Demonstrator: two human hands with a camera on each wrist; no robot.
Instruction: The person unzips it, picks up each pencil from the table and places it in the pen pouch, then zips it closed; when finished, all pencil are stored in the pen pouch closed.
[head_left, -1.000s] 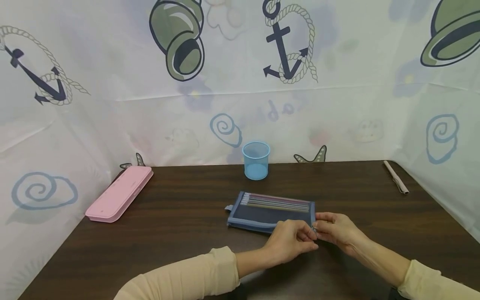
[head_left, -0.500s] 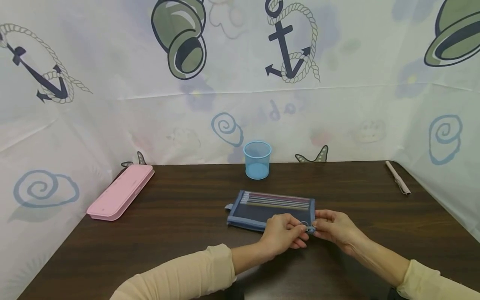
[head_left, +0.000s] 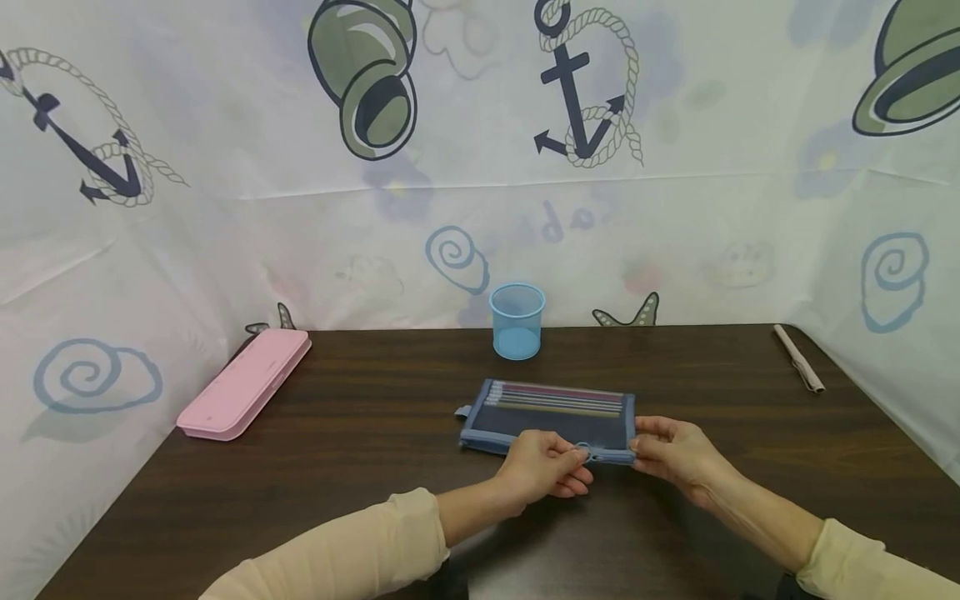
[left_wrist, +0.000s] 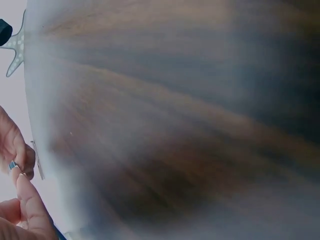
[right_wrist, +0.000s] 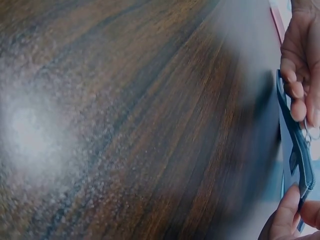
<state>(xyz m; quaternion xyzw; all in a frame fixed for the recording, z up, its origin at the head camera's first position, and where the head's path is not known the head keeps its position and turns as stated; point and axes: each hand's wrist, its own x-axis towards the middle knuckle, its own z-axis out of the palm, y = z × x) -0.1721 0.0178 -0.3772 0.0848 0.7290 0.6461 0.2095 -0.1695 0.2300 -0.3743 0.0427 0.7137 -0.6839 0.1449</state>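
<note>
A flat navy zip pouch (head_left: 555, 423) with lighter blue edging lies at the middle of the table. Coloured stripes run along its far side. My left hand (head_left: 538, 468) pinches the ring pull (head_left: 582, 451) of the zip on the near edge. At the pouch's right end, my right hand (head_left: 678, 457) pinches the corner between thumb and fingers. In the right wrist view, the pouch (right_wrist: 294, 140) appears edge-on, tilted up from the table, with the ring (right_wrist: 311, 131) at the left fingertips. The inside of the pouch is hidden.
Behind the pouch stands a translucent blue cup (head_left: 517, 323). A pink case (head_left: 243, 383) lies at the left edge of the dark wooden table (head_left: 360, 375). Toward the back right lies a thin, pale rolled item (head_left: 799, 360). Printed white cloth (head_left: 330, 242) encloses the back and sides.
My left hand has slid leftward along the near edge of the pouch, taking the zip's ring pull with it. My right hand keeps its grip on the right corner.
</note>
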